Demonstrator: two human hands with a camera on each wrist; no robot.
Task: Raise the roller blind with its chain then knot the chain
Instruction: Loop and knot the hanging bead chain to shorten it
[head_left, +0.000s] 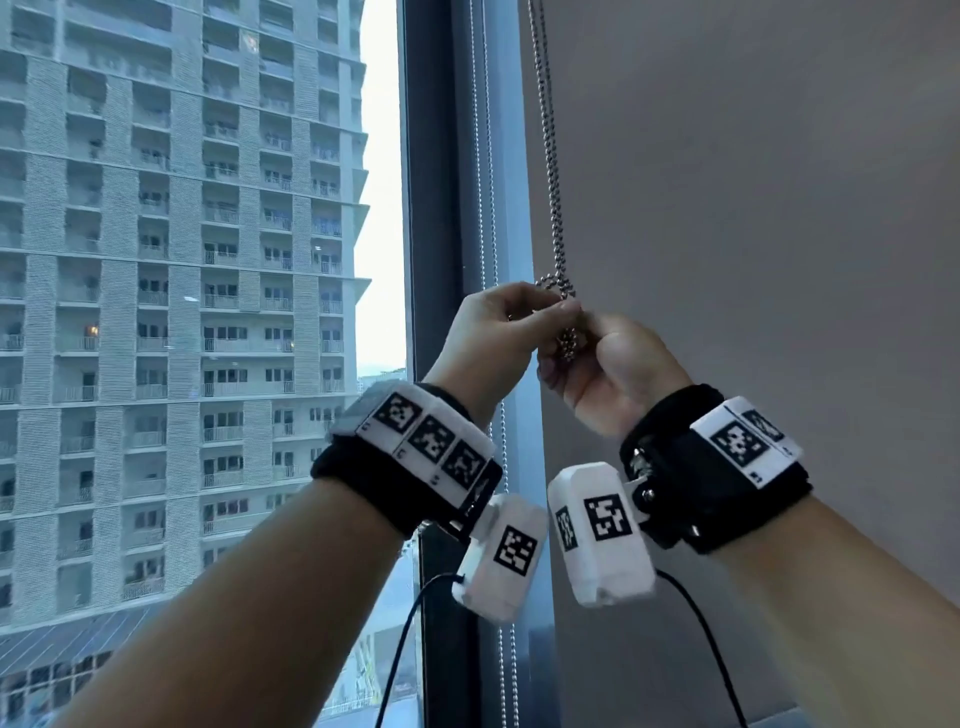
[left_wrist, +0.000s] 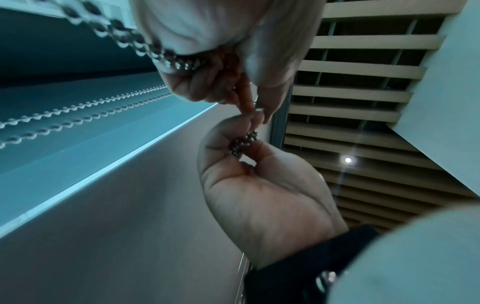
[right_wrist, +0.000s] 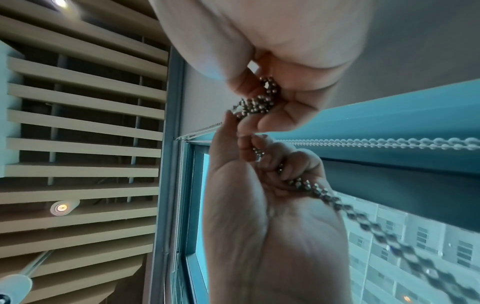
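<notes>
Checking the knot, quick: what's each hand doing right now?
Left hand: pinching the chain.
Right hand: gripping the chain's bunched loop.

No legible text, brand or number for you to log. The white fabric wrist tags (head_left: 426, 441) carry only black square marker codes; small characters at their 6 o'clock edges are too blurred to read.

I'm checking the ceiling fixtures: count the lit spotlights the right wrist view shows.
2: one spotlight on the ceiling slats at lower left, another spotlight cut off by the top edge. Others may be hidden.
</notes>
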